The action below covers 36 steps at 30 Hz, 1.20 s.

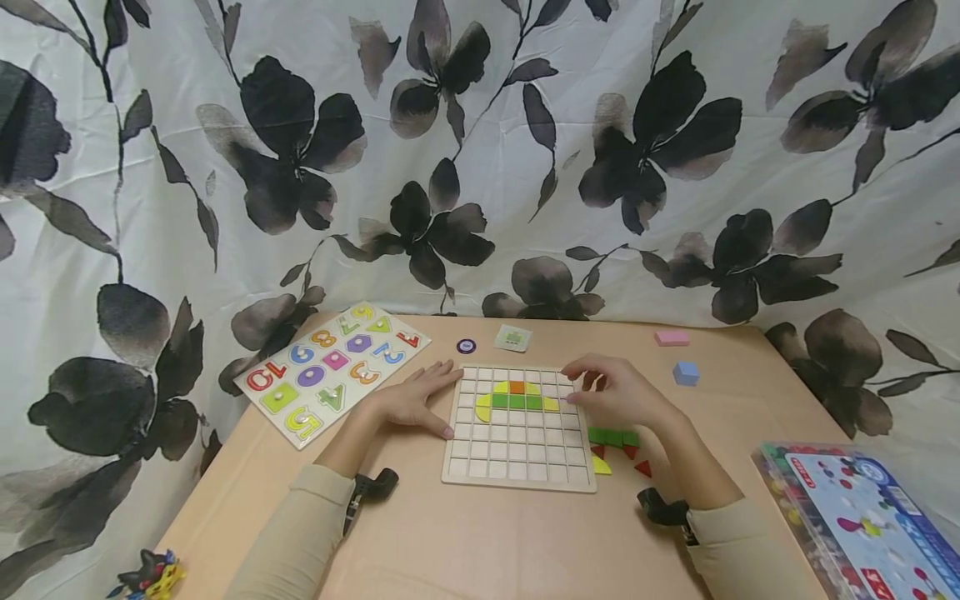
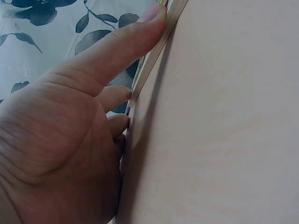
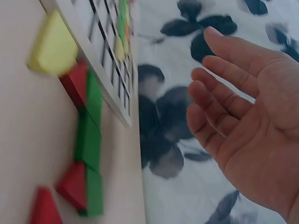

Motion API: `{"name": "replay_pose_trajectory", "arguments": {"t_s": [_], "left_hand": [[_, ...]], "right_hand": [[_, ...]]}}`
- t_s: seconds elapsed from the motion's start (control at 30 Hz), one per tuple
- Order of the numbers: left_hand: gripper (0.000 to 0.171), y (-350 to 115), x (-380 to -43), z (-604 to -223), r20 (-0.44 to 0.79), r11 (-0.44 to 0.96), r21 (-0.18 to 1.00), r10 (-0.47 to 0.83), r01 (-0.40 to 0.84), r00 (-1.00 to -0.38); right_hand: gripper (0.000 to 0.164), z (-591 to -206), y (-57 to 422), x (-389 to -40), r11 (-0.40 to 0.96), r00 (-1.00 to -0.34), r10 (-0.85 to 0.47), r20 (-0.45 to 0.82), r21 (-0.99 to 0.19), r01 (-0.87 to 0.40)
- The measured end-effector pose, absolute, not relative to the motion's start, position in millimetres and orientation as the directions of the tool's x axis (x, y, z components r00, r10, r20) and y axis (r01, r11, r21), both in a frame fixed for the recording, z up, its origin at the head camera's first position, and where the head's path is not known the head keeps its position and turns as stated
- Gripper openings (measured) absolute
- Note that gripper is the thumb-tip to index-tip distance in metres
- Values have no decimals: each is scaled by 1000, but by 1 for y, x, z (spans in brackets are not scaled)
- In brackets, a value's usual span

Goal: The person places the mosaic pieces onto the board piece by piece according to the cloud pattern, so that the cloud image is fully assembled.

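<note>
A white grid board (image 1: 517, 467) lies on the table, with green pieces (image 1: 517, 402), an orange square (image 1: 517, 387) and yellow curved pieces (image 1: 483, 408) set in its upper cells. My left hand (image 1: 412, 398) rests by the board's left edge, thumb and fingers extended, the thumb (image 2: 126, 51) touching the edge. Over the board's upper right side hovers my right hand (image 1: 618, 392), its fingers loosely bent; nothing shows in it in the right wrist view. Just right of the board lie green blocks (image 3: 88, 140), red triangles (image 3: 72, 184) and a yellow piece (image 3: 53, 44).
A number-and-shape board (image 1: 345, 367) lies at the left. Behind the grid are a round purple token (image 1: 466, 346) and a small card (image 1: 513, 338). A pink block (image 1: 671, 338), a blue cube (image 1: 686, 373) and a boxed set (image 1: 862, 517) are at right; small figurines (image 1: 153, 575) at front left.
</note>
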State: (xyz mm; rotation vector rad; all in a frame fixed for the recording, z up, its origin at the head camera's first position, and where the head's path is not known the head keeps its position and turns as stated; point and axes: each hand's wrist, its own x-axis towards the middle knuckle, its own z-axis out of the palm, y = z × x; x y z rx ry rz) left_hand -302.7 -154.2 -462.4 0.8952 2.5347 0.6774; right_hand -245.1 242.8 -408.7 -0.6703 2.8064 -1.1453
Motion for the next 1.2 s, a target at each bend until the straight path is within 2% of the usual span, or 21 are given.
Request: {"name": "replay_pose_trajectory", "arguments": {"t_s": [0.27, 0.5, 0.87, 1.2], "left_hand": [[116, -154, -303, -462, -176, 683, 550, 658, 481, -733], [116, -154, -302, -462, -180, 683, 555, 656, 475, -733], [116, -154, -302, -461, -179, 682, 561, 653, 469, -736], [116, -154, -302, -461, -182, 685, 561, 651, 466, -737]], "right_hand": [[39, -409, 272, -254, 635, -892, -441, 97, -668, -387], [27, -413, 282, -253, 668, -885, -460, -77, -686, -288], [20, -429, 287, -258, 647, -794, -561, -235, -722, -244], [12, -438, 282, -260, 634, -759, -604, -244, -724, -272]]}}
